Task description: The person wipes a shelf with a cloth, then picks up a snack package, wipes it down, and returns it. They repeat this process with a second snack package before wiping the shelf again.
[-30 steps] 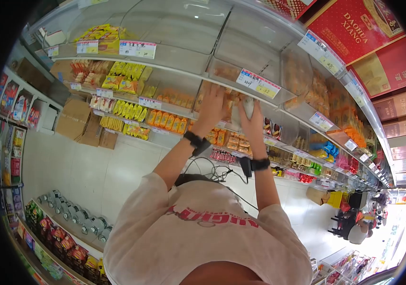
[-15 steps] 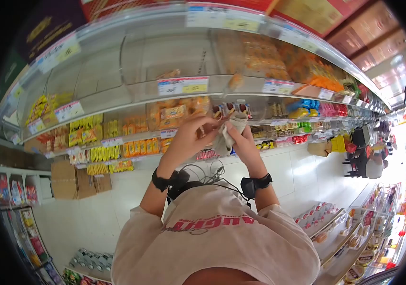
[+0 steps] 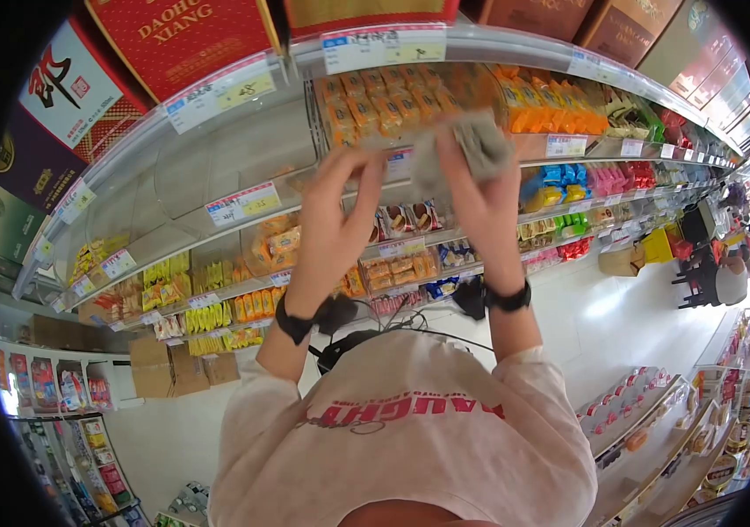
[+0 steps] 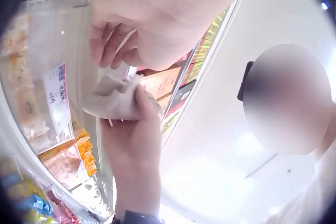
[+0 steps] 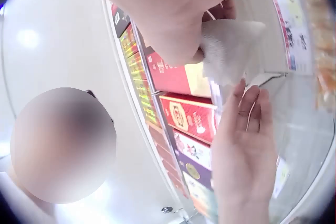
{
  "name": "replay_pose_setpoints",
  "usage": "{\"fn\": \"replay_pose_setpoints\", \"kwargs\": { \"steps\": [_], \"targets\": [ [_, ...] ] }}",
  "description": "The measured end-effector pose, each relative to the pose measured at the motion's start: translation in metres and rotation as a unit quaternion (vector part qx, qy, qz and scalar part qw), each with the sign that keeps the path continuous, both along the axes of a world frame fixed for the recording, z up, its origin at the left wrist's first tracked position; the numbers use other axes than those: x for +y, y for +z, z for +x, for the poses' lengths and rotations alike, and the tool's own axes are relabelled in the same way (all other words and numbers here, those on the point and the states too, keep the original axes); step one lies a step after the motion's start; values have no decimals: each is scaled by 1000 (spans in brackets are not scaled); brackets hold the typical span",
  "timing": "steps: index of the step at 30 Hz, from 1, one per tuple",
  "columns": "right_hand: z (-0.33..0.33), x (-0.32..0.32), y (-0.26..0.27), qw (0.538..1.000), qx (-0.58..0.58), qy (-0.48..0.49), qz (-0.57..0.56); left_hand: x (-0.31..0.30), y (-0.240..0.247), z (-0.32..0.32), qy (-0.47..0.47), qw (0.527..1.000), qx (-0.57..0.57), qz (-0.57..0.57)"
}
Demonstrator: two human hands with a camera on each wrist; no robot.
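Right hand (image 3: 487,204) grips gray cloth (image 3: 486,143) before shelf's front edge (image 3: 173,241).
Left hand (image 3: 337,213) hovers beside it, fingers loose, slightly bent.

In the upper centre of the frame, the person's right grip (image 3: 487,209) holds a grey cloth (image 3: 482,145), and the left grip (image 3: 337,198) is near it. A red box (image 3: 186,61) stands at upper left.

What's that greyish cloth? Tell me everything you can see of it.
The cloth looks like soft, plain fabric, pale grey, with no print that I can make out. It is bunched and folded, gripped in the right hand with the thumb over it, in front of the snack shelves. The left hand is close beside it; whether it touches the cloth, I cannot tell.
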State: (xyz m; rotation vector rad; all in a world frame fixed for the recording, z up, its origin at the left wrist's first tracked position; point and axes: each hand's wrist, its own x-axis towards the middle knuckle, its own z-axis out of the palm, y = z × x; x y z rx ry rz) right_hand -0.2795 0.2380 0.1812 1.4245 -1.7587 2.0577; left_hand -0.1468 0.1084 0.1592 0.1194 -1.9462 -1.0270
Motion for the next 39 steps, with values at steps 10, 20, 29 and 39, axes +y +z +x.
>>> {"fn": "replay_pose_setpoints", "kwargs": {
  "steps": [10, 20, 29, 39],
  "targets": [
    [-118, -64, -17, 884, 223, -135, 388, -25, -1, -123, 117, 929, -314, -157],
    [-109, -65, -17, 894, 191, -145, 379, -26, 8, -122, 93, 906, -398, -109],
    [-107, -58, -13, 897, 197, -125, 376, -33, -2, -123, 65, 921, -376, -82],
    [-105, -60, -18, 922, 194, -175, 286, -27, 0, -120, 70, 947, -309, -53]
  ]
}}
